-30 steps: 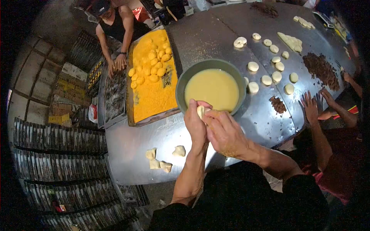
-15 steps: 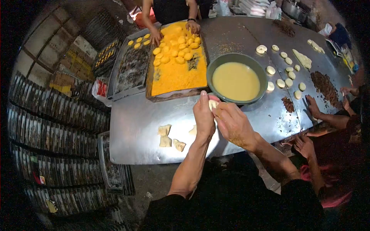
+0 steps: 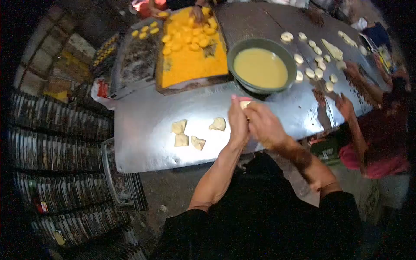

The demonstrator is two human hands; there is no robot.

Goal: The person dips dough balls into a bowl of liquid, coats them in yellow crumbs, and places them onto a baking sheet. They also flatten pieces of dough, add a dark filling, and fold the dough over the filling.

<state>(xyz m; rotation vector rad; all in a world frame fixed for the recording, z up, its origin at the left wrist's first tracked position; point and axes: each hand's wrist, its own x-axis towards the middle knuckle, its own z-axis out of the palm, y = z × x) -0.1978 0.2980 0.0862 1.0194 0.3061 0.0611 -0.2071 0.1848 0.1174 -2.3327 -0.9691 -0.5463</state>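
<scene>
My left hand (image 3: 238, 123) and my right hand (image 3: 265, 125) meet above the metal table, just in front of the green bowl (image 3: 293, 71) of pale yellow liquid. Between them is a small piece of pale dough (image 3: 245, 104), mostly covered by my fingers. The left hand is wrapped round it with the thumb up, and the fingers of the right hand press on it. Left of my hands, several folded dough pieces lie on the table, one of them (image 3: 218, 124) close to my left hand.
A tray (image 3: 195, 84) of orange crumbs and coated pieces stands beyond, with a co-worker's hand (image 3: 197, 15) in it. Dough rounds (image 3: 309, 73) and dark filling lie at the right, near other co-workers' hands. Racked trays (image 3: 60, 147) fill the left.
The view has shifted, so the table sits higher in it. My hands are still together round the dough. At the right, the co-workers' hands have moved over the table.
</scene>
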